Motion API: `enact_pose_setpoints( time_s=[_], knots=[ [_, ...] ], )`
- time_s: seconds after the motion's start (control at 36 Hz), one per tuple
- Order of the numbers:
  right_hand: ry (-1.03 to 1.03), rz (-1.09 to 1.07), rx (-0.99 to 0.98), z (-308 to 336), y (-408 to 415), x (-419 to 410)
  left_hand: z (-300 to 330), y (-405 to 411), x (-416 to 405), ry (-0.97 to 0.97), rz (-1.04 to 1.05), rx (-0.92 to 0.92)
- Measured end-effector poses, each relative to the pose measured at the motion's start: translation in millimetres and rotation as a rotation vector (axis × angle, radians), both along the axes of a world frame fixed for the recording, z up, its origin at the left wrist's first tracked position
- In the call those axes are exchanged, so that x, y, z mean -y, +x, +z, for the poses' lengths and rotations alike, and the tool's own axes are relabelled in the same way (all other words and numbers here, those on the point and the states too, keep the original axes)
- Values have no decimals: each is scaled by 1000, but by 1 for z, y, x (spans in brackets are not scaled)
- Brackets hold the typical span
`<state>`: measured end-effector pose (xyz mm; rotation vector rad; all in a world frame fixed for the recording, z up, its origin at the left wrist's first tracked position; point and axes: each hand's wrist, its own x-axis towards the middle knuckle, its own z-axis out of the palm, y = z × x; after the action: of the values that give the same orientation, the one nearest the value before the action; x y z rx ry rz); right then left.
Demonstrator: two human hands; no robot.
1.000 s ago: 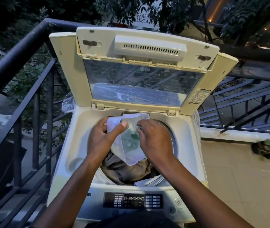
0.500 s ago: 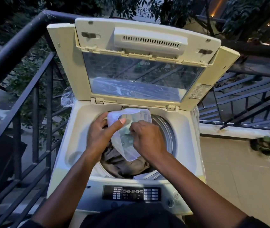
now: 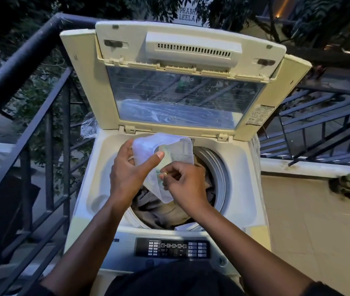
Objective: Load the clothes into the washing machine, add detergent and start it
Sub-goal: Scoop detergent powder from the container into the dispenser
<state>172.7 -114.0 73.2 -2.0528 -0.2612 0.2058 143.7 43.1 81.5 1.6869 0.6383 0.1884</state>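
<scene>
A washer [image 3: 110,178] stands by a dark railing [image 3: 20,67] on a balcony. Its lid [image 3: 182,82] is up and leans back. Brown clothes [image 3: 161,210] lie inside the drum [image 3: 219,178].

Two hands are over the drum. The left hand [image 3: 129,176] holds a soft white pouch [image 3: 165,150]. Its thumb lies flat on the front of the pouch and its fingers are curled round the back, so the pouch is pinched between them. The pouch hangs in the air over the clothes, with its top near the lid's hinge and its bottom corner pointing down.

The right hand [image 3: 187,184] is just beside the pouch, on its lower edge. Its fingers are bent, and the thumb and first finger are pressed together on something small there. I cannot tell what it is.

The buttons [image 3: 172,247] sit at the front of the washer, close to the person.
</scene>
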Motion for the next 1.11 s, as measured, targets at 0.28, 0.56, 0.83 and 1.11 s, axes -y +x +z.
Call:
enact_pose_setpoints(
  time_s=[0.28, 0.56, 0.83, 1.11],
  knots=[
    [418, -290, -531, -8, 4, 8, 3, -8, 5, 149, 97, -145],
    [631, -429, -730, -17, 21, 28, -19, -8, -15, 99, 146, -200],
    [661, -472, -792, -15, 29, 29, -29, -9, -6, -68, 191, -128],
    [604, -500, -742, -9, 34, 31, -55, -14, -10, -333, 248, -214]
  ],
)
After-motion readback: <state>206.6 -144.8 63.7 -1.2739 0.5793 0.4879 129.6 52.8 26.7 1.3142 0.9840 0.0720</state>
